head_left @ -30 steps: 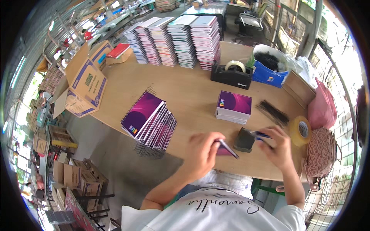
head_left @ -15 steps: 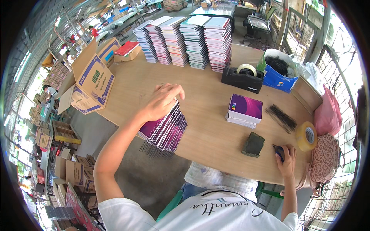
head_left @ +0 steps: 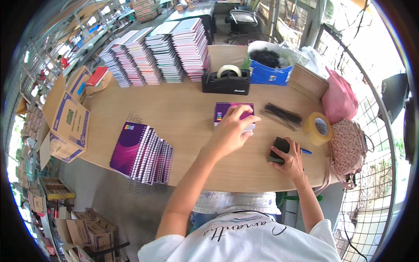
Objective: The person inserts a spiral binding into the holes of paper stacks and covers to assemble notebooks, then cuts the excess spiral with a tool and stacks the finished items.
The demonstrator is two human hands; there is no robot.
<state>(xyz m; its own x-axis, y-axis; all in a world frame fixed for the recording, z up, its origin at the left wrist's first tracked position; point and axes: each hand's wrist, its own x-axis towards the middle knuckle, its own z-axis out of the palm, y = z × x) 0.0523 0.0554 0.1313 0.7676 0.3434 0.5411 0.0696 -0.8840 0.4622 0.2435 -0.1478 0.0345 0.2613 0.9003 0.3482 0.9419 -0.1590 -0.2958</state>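
Note:
My left hand (head_left: pixel 233 131) is over a small stack of purple spiral notebooks (head_left: pixel 221 112), its fingers apart and curved. It covers part of the stack, so any touch is hard to judge. At the right, my right hand (head_left: pixel 291 162) grips a dark green block (head_left: pixel 279 143) on the table, thumb and fingers on its sides. A blue pen-like thing (head_left: pixel 306 151) sticks out beside that hand, partly hidden. A fanned row of purple spiral notebooks (head_left: pixel 128 150) lies by the table's left front edge, with loose wire coils (head_left: pixel 134 117) showing behind it.
Tall notebook stacks (head_left: pixel 190 48) stand at the back. A black tape dispenser (head_left: pixel 224 85) and a blue box of black coils (head_left: pixel 270 75) are behind my hands. Black wire coils (head_left: pixel 281 115), a tape roll (head_left: pixel 318 129) and a patterned bag (head_left: pixel 349 144) lie right. An open carton (head_left: pixel 72 124) stands left.
My left hand has moved right, from the fanned notebooks to the small stack. My right hand has let go of the dark blue-handled tool and taken hold of the block. The view has shifted.

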